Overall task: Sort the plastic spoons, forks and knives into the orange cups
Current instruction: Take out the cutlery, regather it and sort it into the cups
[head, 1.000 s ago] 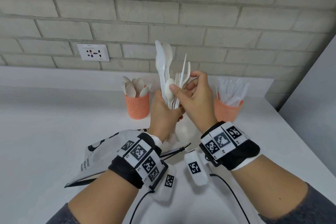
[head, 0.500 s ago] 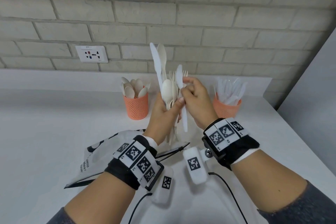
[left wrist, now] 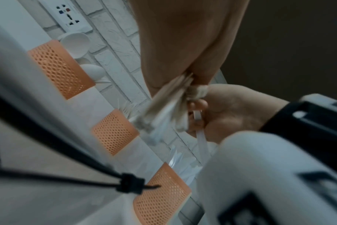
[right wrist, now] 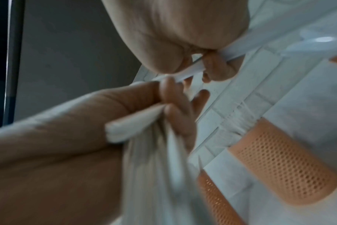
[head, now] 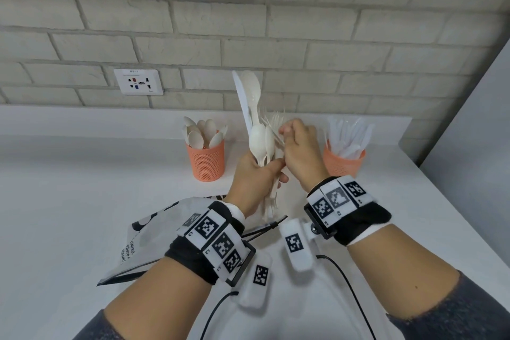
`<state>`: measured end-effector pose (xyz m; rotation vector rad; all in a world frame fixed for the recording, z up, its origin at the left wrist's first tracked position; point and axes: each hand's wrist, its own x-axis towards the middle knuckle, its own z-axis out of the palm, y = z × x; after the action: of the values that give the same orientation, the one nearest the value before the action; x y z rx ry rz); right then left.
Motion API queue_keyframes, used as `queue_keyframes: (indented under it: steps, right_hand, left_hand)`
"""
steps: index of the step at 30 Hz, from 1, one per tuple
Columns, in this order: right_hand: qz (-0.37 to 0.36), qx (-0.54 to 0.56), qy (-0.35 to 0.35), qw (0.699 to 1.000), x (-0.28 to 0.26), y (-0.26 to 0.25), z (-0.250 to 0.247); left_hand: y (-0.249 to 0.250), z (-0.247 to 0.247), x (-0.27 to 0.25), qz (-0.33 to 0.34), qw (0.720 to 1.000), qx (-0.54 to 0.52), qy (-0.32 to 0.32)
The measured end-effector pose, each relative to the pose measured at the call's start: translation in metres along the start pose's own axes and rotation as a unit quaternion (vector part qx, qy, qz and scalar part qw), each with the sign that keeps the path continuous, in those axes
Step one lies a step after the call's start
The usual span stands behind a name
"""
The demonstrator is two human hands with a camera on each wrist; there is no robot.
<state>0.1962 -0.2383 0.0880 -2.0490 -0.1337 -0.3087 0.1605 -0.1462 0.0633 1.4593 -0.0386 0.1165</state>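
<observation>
One piece leaving the bundle

Left hand (head: 255, 176) grips the bundle (head: 260, 143) upright; right hand (head: 299, 146) pinches one white piece (right wrist: 190, 70). Better to draw it straight out, left fist firm.

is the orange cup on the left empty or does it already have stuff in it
Not empty. The left orange cup stands upright on the counter with a cluster of spoons, bowls up, sticking out above its rim.
</observation>
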Motion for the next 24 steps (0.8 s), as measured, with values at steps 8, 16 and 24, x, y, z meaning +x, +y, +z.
queue_keyframes:
  steps: [8,16,24]
  right_hand:
    - [-0.075,0.065,-0.045,0.994,-0.01,-0.031,-0.018]
    - [-0.146,-0.081,0.094,0.981,-0.012,-0.031,-0.001]
    - [-0.141,0.065,0.065,0.986,0.006,-0.045,-0.02]
  left_hand:
    - [-0.009,0.002,0.002,0.056,0.987,0.13,0.072]
    - [-0.024,0.012,0.0,0.103,0.958,0.226,0.143]
    - [-0.022,0.009,-0.001,0.108,0.97,0.19,0.109]
